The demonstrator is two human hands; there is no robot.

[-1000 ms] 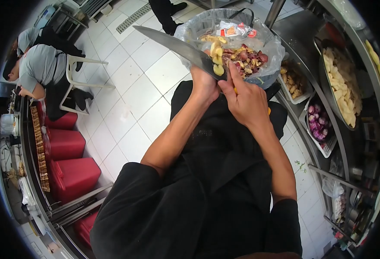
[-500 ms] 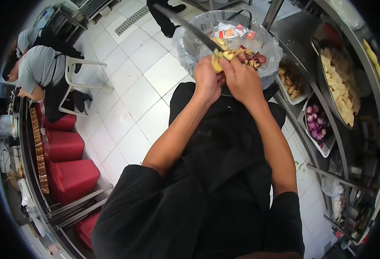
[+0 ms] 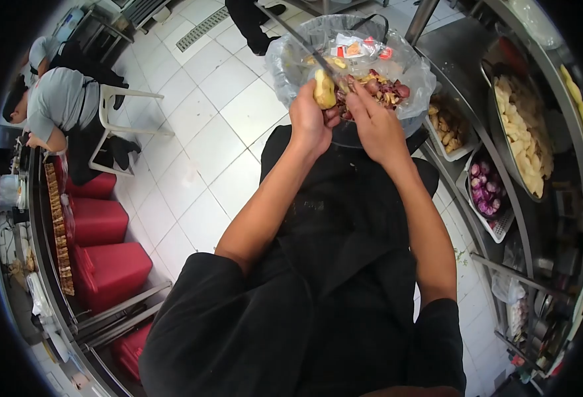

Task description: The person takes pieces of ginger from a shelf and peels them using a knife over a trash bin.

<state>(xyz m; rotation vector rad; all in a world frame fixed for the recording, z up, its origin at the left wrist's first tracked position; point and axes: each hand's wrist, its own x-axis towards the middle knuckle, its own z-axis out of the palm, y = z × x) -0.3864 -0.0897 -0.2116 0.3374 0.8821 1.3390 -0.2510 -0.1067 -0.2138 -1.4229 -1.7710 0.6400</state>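
Note:
My left hand (image 3: 311, 119) is closed around a partly peeled potato (image 3: 324, 91), pale yellow with some skin left on it. My right hand (image 3: 376, 126) grips a long knife (image 3: 308, 51), and its blade points up and to the left, just past the potato. The knife's handle is mostly hidden in my fingers. Both hands are over the near side of a bin (image 3: 418, 83) lined with clear plastic. Inside it lie reddish onion skins (image 3: 385, 89), yellow peelings and red-and-white wrappers (image 3: 364, 47).
On the right, a metal shelf holds a large pan of pale slices (image 3: 520, 132), with a crate of brown tubers (image 3: 447, 129) and a basket of purple onions (image 3: 487, 188) beside it. At left are a white chair (image 3: 106, 129), red bins (image 3: 109, 271) and a seated person (image 3: 66, 99).
My hands have moved apart slightly. The knife blade has come away from the potato toward the right, and the potato now stands more upright in my left hand.

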